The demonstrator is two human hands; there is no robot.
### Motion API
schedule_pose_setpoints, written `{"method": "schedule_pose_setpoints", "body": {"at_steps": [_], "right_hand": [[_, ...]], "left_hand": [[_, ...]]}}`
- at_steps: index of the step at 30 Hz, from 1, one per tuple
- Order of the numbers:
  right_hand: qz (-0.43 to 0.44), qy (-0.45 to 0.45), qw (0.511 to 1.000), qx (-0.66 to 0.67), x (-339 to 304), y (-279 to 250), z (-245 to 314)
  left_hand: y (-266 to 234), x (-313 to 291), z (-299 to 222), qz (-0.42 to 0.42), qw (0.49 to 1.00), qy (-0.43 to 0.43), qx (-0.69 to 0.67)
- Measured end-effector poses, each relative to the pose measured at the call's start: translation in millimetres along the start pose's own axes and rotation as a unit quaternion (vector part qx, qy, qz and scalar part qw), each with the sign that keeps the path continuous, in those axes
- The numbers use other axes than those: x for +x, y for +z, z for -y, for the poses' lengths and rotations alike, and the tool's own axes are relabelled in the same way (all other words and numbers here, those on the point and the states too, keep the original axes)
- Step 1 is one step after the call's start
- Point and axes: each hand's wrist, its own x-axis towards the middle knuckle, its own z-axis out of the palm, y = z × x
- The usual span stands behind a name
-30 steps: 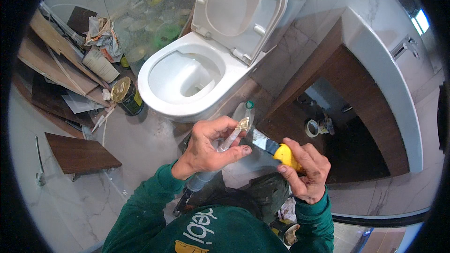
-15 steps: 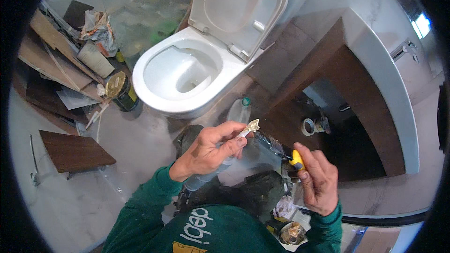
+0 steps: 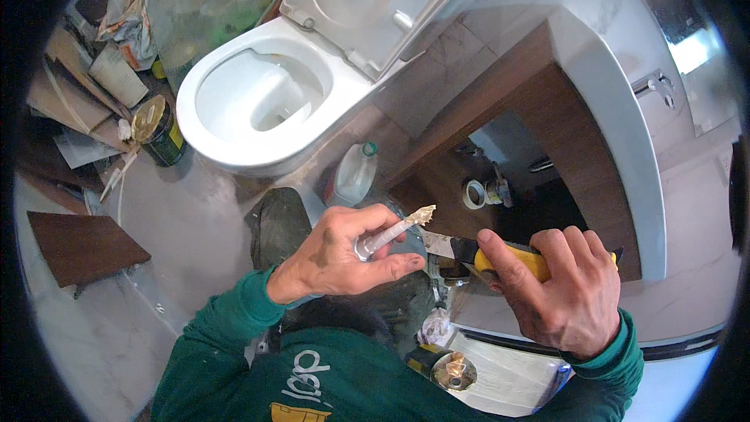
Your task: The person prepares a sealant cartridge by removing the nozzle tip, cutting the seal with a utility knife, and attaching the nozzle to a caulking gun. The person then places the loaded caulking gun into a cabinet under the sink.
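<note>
My left hand point(image 3: 344, 254) grips a whitish, see-through tapered nozzle point(image 3: 389, 234) between thumb and fingers. Crusted beige material covers the nozzle's narrow tip, which points up and to the right. In my right hand point(image 3: 562, 289) is a utility knife point(image 3: 523, 262) with a yellow and black handle. Its smudged metal blade point(image 3: 437, 244) points left, just below the crusted tip; whether they touch I cannot tell. Both hands are held over my lap, in front of the toilet.
A white toilet point(image 3: 211, 148) with raised lid stands ahead. On its left are an open can point(image 3: 166, 141), wood offcuts point(image 3: 70, 101) and a brown board point(image 3: 86, 250). A plastic bottle point(image 3: 355, 176) stands ahead of my hands. The brown vanity point(image 3: 539, 86) is at right; another can point(image 3: 453, 371) stands below.
My right hand has turned the knife so its blade points left, close to the nozzle tip. My left hand has shifted, showing more of the nozzle. The view has swung right.
</note>
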Motion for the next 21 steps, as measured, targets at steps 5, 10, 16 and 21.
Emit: {"method": "schedule_pose_setpoints", "body": {"at_steps": [5, 10, 16, 21], "right_hand": [[0.007, -0.005, 1.000, 0.004, 8.5, -3.8, 1.4], [0.012, -0.010, 1.000, -0.012, 11.7, -4.8, 2.5], [0.028, -0.009, 0.999, -0.018, 16.3, -12.9, 1.9], [0.021, -0.025, 0.998, -0.047, 22.9, -16.3, 1.5]], "left_hand": [[1.9, 0.1, 1.3, -0.010, 1.000, 0.000, 0.012], [3.8, -0.6, 1.2, -0.016, 1.000, 0.008, 0.011], [5.1, 0.7, -1.4, -0.025, 0.999, 0.001, 0.037], [5.7, 3.3, -0.3, -0.042, 0.998, 0.030, 0.024]]}}
